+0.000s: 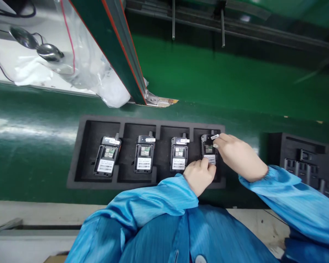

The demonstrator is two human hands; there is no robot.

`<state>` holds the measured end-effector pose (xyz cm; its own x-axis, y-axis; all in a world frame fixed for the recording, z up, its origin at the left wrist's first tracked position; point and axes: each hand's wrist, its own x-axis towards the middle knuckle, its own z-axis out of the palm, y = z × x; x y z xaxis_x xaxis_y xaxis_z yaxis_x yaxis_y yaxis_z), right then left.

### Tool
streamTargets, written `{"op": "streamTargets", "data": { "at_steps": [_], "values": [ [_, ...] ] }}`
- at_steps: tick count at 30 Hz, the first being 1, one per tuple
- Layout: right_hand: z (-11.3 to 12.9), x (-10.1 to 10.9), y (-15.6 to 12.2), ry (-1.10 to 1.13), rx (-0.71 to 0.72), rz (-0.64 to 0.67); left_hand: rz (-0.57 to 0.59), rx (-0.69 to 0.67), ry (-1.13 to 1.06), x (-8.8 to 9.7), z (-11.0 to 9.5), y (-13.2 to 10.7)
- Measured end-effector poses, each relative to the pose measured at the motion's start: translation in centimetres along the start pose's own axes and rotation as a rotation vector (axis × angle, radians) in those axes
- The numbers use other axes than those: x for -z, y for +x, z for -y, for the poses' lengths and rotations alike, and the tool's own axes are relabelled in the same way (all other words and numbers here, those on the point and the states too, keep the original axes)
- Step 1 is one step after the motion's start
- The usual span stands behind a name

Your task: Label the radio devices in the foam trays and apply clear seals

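Note:
A black foam tray [77, 153] lies before me with a handheld radio in each compartment. The left radio [108, 155], the second radio [144, 153] and the third radio [179, 153] are face down, their battery bays uncovered, with a white barcode sticker below and a small white label above. Over the rightmost radio [209, 149] both hands work. My left hand [200, 176] is closed, its fingertips at that radio's lower end. My right hand [234, 155] pinches near its top, fingertips at the right end of a slanted small white label [214, 137].
Another dark foam tray [286, 146] holding several black parts stands at the right. A green post [117, 47] with a metal bracket [153, 99] rises behind the tray. Plastic bags [109, 84] and a dark, shiny two-lobed object [49, 52] lie at the upper left.

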<state>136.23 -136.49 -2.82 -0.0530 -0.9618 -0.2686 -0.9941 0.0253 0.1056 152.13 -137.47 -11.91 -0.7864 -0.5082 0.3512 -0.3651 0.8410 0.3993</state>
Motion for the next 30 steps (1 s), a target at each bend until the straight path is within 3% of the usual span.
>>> {"op": "streamTargets", "data": {
  "at_steps": [4,8,13,17,20,24,30],
  "values": [
    [-0.5,0.1,-0.6,0.147,-0.109,-0.074,0.016,-0.056,0.041,0.0,0.1,0.1],
    [0.3,0.0,-1.0,0.272,-0.130,-0.124,-0.015,-0.031,0.044,0.7,-0.1,0.4],
    [2.4,0.1,-0.8,0.451,-0.091,-0.228,-0.049,-0.110,-0.077,5.3,3.0,-1.4],
    [5.3,-0.2,0.3,0.569,0.020,-0.232,0.035,-0.053,-0.040,8.3,6.8,-4.1],
    [7.2,-0.9,1.6,0.555,0.075,-0.197,0.097,-0.030,0.011,8.3,7.9,-5.1],
    [8.4,-1.5,3.0,0.421,0.101,-0.146,0.136,-0.042,0.055,7.0,7.7,-5.0],
    [9.4,-0.5,3.5,0.113,0.136,-0.071,0.142,0.004,0.035,6.4,7.3,-4.8]
  ]
}}
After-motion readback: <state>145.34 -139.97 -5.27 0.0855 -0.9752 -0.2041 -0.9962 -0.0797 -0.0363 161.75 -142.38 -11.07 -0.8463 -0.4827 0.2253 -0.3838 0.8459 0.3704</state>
